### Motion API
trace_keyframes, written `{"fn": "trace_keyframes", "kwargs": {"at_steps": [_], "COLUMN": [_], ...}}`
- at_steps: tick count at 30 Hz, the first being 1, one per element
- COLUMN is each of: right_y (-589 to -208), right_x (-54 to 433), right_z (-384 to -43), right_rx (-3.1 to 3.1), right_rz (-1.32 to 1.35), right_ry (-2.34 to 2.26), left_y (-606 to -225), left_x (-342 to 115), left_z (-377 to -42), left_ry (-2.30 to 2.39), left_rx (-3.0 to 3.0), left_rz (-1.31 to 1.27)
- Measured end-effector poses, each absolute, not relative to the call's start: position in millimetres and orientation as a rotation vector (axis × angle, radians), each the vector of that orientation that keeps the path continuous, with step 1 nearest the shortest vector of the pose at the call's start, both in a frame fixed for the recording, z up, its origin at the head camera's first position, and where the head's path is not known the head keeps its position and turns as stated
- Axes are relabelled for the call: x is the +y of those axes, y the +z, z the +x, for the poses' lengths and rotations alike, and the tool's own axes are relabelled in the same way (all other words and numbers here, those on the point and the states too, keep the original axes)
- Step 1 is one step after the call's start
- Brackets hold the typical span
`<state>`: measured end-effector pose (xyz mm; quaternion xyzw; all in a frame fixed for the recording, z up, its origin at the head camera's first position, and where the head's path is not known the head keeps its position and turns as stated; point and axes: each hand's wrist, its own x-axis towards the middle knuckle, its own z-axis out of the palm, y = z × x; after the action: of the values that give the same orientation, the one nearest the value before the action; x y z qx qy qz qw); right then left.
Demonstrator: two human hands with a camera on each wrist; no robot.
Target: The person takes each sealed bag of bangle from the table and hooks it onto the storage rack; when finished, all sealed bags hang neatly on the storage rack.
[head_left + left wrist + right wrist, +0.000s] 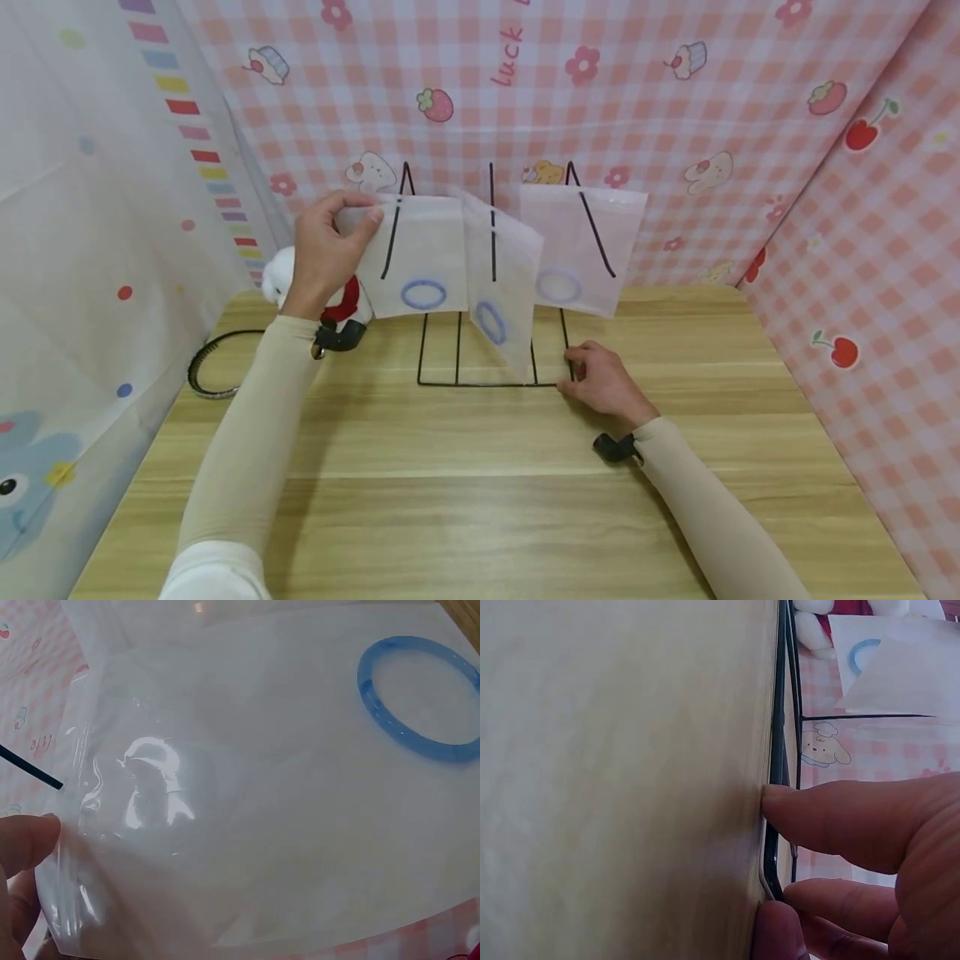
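My left hand (330,246) pinches the upper left corner of a clear plastic zip bag (438,246), with a blue bangle (390,724) low inside it. This bag is at the left arm of a black wire rack (480,384). At the middle arm a second bag (517,258) is turned partly edge-on, with a blue bangle (482,317) in it. A third bag (592,242), at the right arm, also contains a bangle (542,287). My right hand (603,383) grips the front right corner of the rack's base between thumb and fingers.
A white plush toy (279,273) with red clothing sits behind my left wrist. Left of my forearm, a black toothed headband (197,375) lies on the wooden table (465,517). Patterned cloth (480,108) stands behind and at both sides.
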<state>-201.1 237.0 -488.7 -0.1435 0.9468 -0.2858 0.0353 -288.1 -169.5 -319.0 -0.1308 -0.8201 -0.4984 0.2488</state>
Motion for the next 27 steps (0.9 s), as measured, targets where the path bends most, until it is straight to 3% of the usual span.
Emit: {"fn": "trace_keyframes", "kwargs": {"at_steps": [17,27], "right_y": [-485,-467], "right_x": [241,248], "right_z": [-202,-175], "right_rx": [2.85,2.848], "right_rz": [-0.366,-0.476], "right_ry": [-0.988,-1.133], "left_y": [-333,-347], "left_x": [-204,-219], "left_z": [-268,-220], "left_ry": [-1.545,-1.561], "left_rx": [-2.0,-2.138], "left_rz": [-0.183,-0.257]}}
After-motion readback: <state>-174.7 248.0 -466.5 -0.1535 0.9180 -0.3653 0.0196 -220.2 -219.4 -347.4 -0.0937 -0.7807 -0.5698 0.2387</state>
